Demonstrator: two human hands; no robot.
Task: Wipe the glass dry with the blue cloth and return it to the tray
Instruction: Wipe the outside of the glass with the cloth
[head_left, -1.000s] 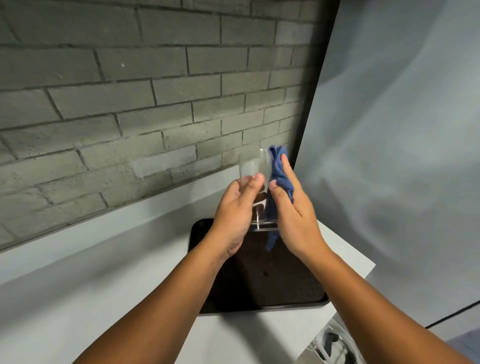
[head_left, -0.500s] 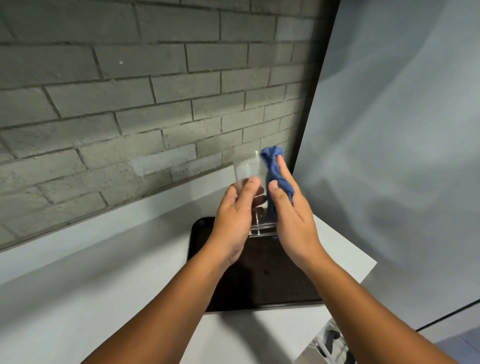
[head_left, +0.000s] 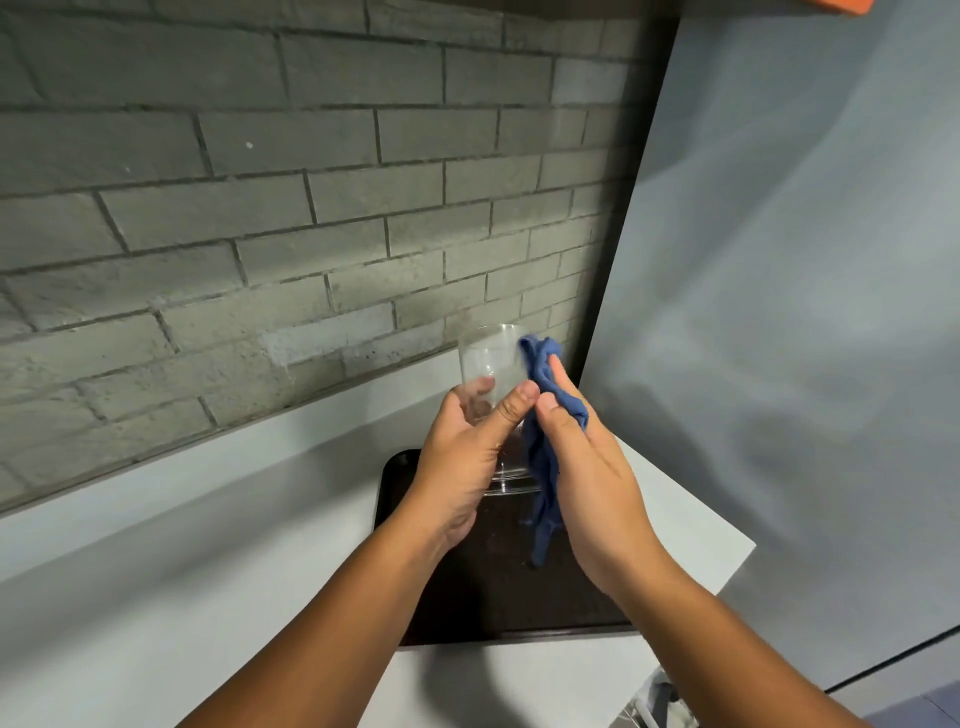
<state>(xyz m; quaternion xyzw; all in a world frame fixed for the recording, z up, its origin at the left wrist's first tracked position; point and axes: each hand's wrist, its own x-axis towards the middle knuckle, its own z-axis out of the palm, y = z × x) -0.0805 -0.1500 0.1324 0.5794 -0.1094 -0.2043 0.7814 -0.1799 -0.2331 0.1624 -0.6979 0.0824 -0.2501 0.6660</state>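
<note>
Gripping glass (head_left: 488, 364) and cloth (head_left: 543, 457), both hands.

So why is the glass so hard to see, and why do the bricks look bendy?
Head view: the glass is clear, so the grey brick wall shows through it; only its rim catches light. The wide-angle lens curves the brick lines. Soft shadows lie on the counter.

Two bare forearms, no sleeves, left hand (head_left: 467, 457), right hand (head_left: 597, 488)
</note>
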